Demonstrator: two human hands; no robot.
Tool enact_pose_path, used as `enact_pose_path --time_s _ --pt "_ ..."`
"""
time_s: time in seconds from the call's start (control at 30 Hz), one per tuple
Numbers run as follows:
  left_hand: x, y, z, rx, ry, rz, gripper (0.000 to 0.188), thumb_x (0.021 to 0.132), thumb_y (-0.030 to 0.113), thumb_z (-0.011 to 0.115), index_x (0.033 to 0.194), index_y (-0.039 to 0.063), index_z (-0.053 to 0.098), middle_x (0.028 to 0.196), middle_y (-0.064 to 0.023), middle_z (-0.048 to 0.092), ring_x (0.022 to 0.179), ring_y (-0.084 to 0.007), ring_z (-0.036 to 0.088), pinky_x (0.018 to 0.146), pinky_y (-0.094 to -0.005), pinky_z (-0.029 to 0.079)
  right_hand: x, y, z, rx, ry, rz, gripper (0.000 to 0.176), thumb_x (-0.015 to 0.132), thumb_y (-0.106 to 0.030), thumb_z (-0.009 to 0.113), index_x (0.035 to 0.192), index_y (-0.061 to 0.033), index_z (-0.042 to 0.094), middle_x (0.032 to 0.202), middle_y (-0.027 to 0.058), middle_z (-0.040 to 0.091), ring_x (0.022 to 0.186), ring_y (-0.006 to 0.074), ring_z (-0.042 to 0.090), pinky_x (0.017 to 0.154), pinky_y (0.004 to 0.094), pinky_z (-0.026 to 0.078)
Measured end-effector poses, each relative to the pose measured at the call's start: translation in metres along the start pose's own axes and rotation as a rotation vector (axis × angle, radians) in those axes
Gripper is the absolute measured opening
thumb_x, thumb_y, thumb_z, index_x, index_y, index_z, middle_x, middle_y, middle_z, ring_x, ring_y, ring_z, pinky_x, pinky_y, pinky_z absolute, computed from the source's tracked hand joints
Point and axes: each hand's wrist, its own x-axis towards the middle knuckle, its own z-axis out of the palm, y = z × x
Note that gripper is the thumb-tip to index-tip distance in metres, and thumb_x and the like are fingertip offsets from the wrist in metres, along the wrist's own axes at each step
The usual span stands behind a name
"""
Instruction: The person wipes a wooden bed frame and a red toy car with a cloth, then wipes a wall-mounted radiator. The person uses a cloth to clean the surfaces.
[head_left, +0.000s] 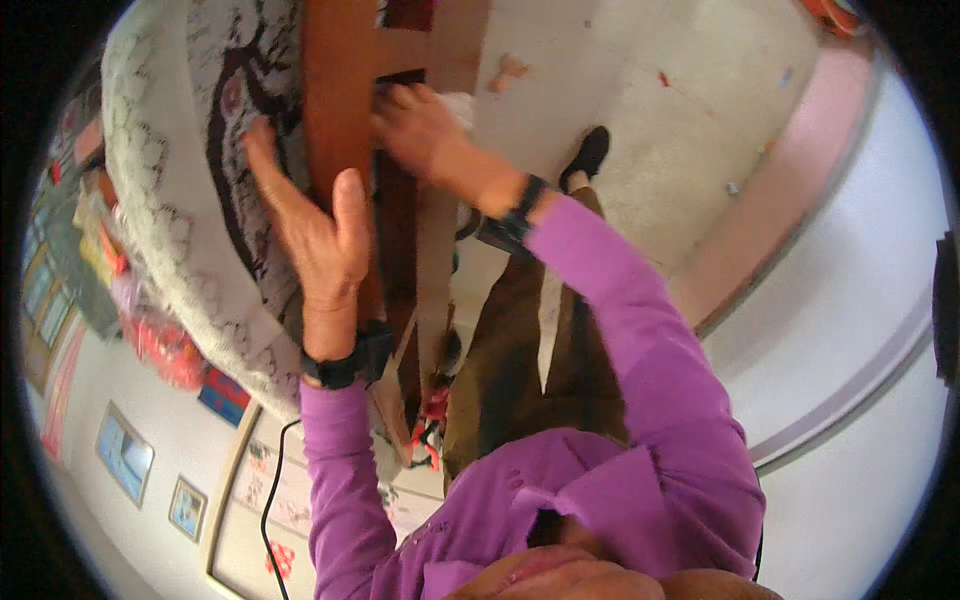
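My left hand is flat over the front edge of a wooden table or cabinet, thumb apart, with its fingers over a patterned tablecloth. Nothing shows in that palm. Beyond the reddish-brown wooden edge, my right hand reaches to an opening in the furniture's front. Motion blurs it, and its fingertips are partly hidden, so whether it grips anything cannot be told. A white, cloth-like thing shows just beside its knuckles. Dark bands circle both wrists.
White lace trim borders the tablecloth. Plastic bags with red contents stand past it. A black cable hangs near my left sleeve. Small scraps lie on the pale floor. A white wall rises at right.
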Motion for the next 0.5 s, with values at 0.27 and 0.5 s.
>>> enact_pose_path --time_s 0.27,0.5 --pt "0.005 0.002 0.002 0.061 0.027 0.05 0.08 0.099 0.036 0.057 0.152 -0.01 0.018 0.154 -0.0319 0.029 0.142 -0.0439 0.033 0.118 -0.0469 0.026 -0.034 -0.045 0.03 -0.036 -0.168 0.258 0.033 0.089 -0.024 0.059 0.118 -0.0119 0.066 0.121 0.0068 0.063 0.116 0.0267 0.053 0.094 0.0426 0.042" --pt "0.006 0.002 0.002 0.093 0.042 0.093 0.076 0.101 0.038 0.054 0.151 -0.009 0.022 0.153 -0.0315 0.032 0.141 -0.0448 0.034 0.117 -0.0472 0.027 -0.106 -0.103 0.039 0.167 -0.229 -0.107 0.035 0.087 -0.021 0.061 0.12 -0.0136 0.067 0.138 0.0081 0.055 0.124 0.03 0.048 0.096 0.0455 0.043"
